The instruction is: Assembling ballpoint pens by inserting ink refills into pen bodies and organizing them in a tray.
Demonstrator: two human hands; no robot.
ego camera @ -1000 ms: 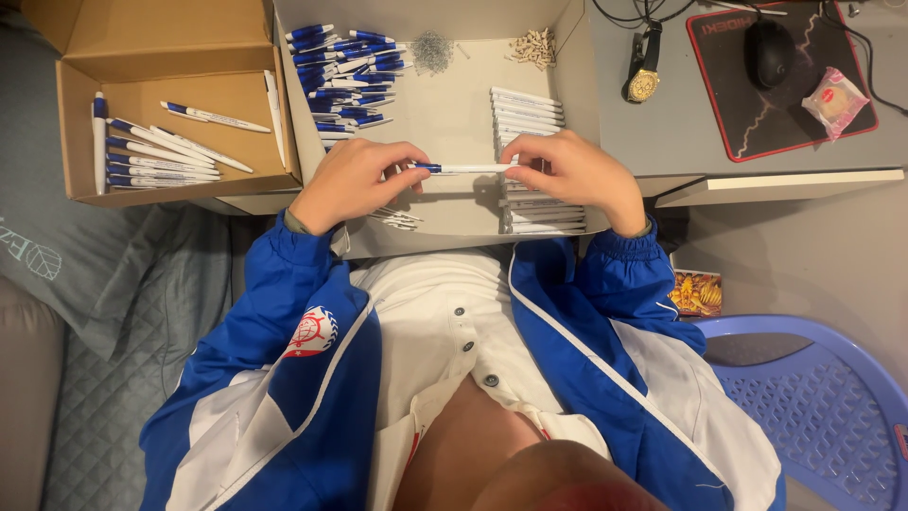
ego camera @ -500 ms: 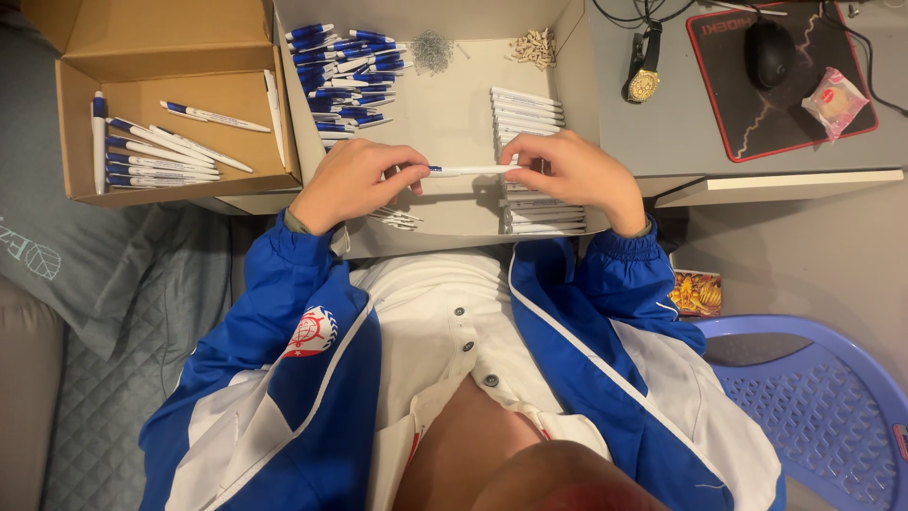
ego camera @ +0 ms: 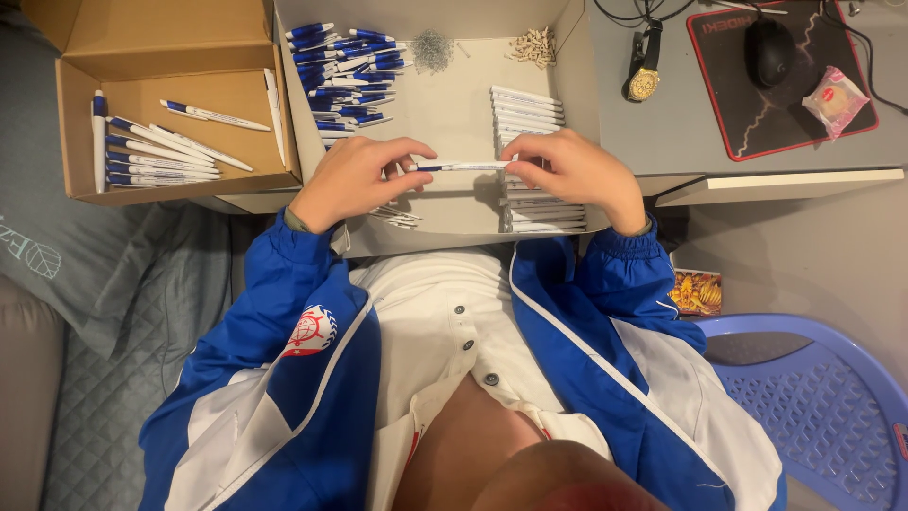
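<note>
Left hand (ego camera: 355,178) and right hand (ego camera: 567,170) pinching opposite ends of white pen (ego camera: 463,167), holding it level over open cardboard box (ego camera: 454,114), beside white barrel stack (ego camera: 532,151).

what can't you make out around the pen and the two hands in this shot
Head view only:
- Pen: both ends hidden under the fingers of left hand and right hand.
- White barrels: the right hand covers the stack's middle.
- Small grey pile: too small to identify.
- Parts by the left wrist: partly covered.
- Mouse pad: top cut off by the frame edge.
</note>
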